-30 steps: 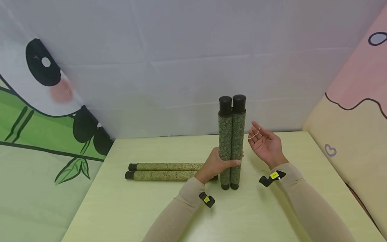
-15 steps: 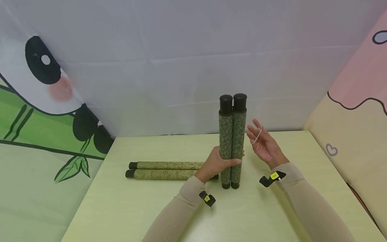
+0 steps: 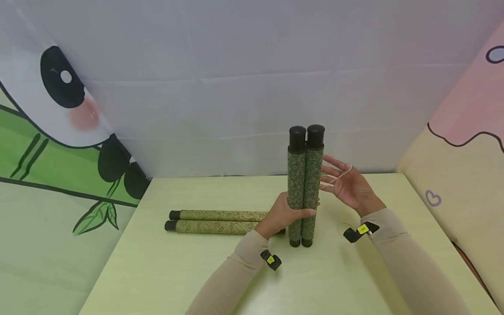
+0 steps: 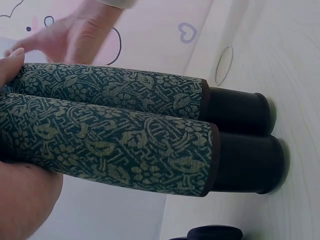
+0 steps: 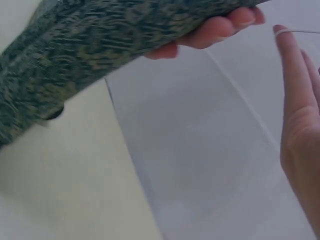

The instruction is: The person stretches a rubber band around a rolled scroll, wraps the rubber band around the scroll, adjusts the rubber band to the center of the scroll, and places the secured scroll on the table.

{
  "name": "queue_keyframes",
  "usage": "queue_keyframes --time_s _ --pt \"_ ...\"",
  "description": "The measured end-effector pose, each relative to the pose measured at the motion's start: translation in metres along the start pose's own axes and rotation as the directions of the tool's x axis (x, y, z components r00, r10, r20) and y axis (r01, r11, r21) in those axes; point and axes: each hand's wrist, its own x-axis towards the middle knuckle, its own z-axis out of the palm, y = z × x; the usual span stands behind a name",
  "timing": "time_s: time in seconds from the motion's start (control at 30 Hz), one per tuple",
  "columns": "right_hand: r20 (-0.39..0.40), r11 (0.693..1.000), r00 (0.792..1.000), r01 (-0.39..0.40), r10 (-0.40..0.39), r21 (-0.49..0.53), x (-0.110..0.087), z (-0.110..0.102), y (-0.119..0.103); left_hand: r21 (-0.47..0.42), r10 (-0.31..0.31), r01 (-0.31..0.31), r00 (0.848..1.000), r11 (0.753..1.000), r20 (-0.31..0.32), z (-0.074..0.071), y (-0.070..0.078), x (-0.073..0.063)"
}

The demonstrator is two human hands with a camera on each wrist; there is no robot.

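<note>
In the head view my left hand (image 3: 289, 212) grips two green-patterned hanging scrolls (image 3: 305, 179) side by side, thumb across their front. They stand upright, black end knobs (image 3: 297, 135) at top and bottom, the lower ones right at the table. Close to their right, my right hand (image 3: 352, 188) has its fingers outstretched and spread, with a thin white elastic band (image 3: 340, 175) looped over them. The fingertips pass behind the scrolls in the head view. The right wrist view shows the band at a fingertip (image 5: 282, 31) and the left fingers (image 5: 215, 32) curled round the scrolls.
Two yellowish patterned scrolls (image 3: 216, 226) lie side by side on the pale table (image 3: 177, 271), left of the upright pair, their right ends partly behind my left hand. A thin ring (image 4: 224, 65) shows on the table in the left wrist view. Printed cloth walls (image 3: 244, 109) enclose the table.
My right hand has spread its fingers, stretching the band, and come closer to the upright scrolls, its fingertips now behind them. My left hand keeps its grip in place.
</note>
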Motion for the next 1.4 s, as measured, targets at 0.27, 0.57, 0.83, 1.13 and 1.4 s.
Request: queue_keyframes --time_s 0.27,0.57,0.83,1.13,1.4 --pt "0.037 0.907 0.999 0.018 -0.002 -0.420 0.007 0.040 -0.045 0.010 0.011 -0.011 1.000 1.000 0.009 0.000 0.000 0.000" --pt "0.124 0.659 0.989 0.044 0.076 -0.751 0.014 0.091 -0.091 -0.003 0.014 -0.014 1.000 1.000 0.007 0.001 0.001 0.000" --pt "0.123 0.510 0.984 0.042 0.128 -0.859 0.026 0.122 -0.117 -0.016 0.010 -0.010 1.000 1.000 0.005 0.002 0.002 -0.001" --pt "-0.013 0.146 0.987 -0.037 0.161 -0.989 0.034 0.155 -0.125 0.007 0.028 -0.029 0.999 1.000 0.030 0.002 0.001 -0.001" --pt "-0.009 -0.084 0.981 0.007 0.196 -0.996 0.048 0.174 -0.124 0.014 0.033 -0.034 0.999 0.999 0.034 0.002 0.003 -0.002"
